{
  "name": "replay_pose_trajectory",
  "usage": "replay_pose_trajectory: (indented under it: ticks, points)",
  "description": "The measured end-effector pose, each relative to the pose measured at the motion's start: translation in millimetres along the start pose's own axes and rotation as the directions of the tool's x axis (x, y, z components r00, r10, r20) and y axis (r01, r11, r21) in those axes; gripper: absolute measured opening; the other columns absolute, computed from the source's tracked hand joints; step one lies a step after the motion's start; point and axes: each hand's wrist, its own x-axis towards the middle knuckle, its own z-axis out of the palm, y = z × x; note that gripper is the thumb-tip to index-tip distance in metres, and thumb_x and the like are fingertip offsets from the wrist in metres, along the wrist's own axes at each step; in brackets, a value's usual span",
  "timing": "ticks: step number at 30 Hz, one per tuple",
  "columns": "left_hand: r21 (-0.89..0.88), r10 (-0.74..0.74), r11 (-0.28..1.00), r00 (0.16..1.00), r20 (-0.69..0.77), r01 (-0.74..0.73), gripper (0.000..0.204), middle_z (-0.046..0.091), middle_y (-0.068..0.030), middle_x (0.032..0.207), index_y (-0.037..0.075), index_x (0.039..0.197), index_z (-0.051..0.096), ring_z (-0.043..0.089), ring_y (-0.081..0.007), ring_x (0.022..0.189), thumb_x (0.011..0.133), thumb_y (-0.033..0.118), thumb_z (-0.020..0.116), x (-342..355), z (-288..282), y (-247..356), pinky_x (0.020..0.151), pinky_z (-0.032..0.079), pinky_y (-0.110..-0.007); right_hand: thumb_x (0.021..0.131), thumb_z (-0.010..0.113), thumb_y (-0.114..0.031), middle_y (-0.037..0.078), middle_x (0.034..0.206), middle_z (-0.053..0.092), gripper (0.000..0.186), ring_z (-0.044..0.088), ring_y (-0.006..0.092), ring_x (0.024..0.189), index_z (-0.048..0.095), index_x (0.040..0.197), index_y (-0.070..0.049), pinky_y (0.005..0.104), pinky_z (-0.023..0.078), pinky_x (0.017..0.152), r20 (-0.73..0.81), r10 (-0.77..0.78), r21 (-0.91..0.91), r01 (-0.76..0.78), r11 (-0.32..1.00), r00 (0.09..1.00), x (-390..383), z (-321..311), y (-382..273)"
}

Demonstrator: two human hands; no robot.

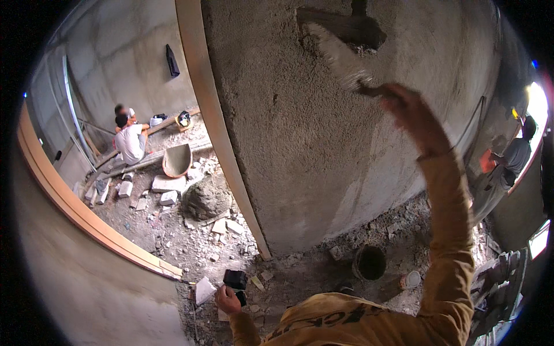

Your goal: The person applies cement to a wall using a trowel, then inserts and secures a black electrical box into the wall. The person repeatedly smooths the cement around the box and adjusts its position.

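My right hand (pixel 398 106) is raised at the plastered wall (pixel 300 144), closed on the handle of a metal trowel (pixel 340 60). The motion-blurred blade lies over the wall beside a darker, irregular recess (pixel 363 32) near the top. My left hand (pixel 228 300) is low at the bottom centre, its fingers curled; what they hold, if anything, I cannot make out. A white angular piece (pixel 205 291) and a black boxy object (pixel 235 279) appear just beside it.
Through a wooden-framed doorway (pixel 213 127), two people (pixel 130 141) crouch near a mortar tub (pixel 177 163), rubble and a mortar heap (pixel 206 196). A co-worker (pixel 513 155) is at a bright window on the right. A bucket (pixel 369 262), white pail (pixel 410 279) and stacked boards (pixel 496 288) stand below.
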Motion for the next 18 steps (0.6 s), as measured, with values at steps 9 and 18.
replay_pose_trajectory:
  ticks: [9, 18]
  points:
    - [0.009, 0.03, 0.999, 0.989, 0.145, -0.032, 0.019, 0.063, -0.0169, 0.095, 0.0, 0.096, 0.063, 0.057, -0.0366, 0.089, 0.084, 0.013, 0.06, -5.8, 21.9, 19.5, 0.078, 0.048, -0.046, 0.087, 0.053, -0.038, 0.003, 0.066, 0.053, 0.038, 0.046, 0.0099, 0.052, 0.064, 0.099, -0.004, 0.0279, 0.039, 0.048, 0.156, 0.121, -0.598, -0.004, 0.801, 0.98, 45.0, -58.2, -84.4]
    - [-0.018, -0.153, 0.987, 0.97, 0.191, 0.159, 0.015, 0.064, -0.018, 0.096, -0.001, 0.093, 0.063, 0.058, -0.0347, 0.092, 0.084, 0.011, 0.058, -9.0, 20.4, 29.8, 0.079, 0.048, -0.045, 0.084, 0.061, -0.032, 0.004, 0.072, 0.058, 0.029, 0.054, 0.0126, 0.062, 0.064, 0.098, -0.006, 0.0309, 0.045, 0.056, 0.295, -0.017, -0.609, 0.202, 0.767, 0.955, 54.6, -53.3, -130.9]
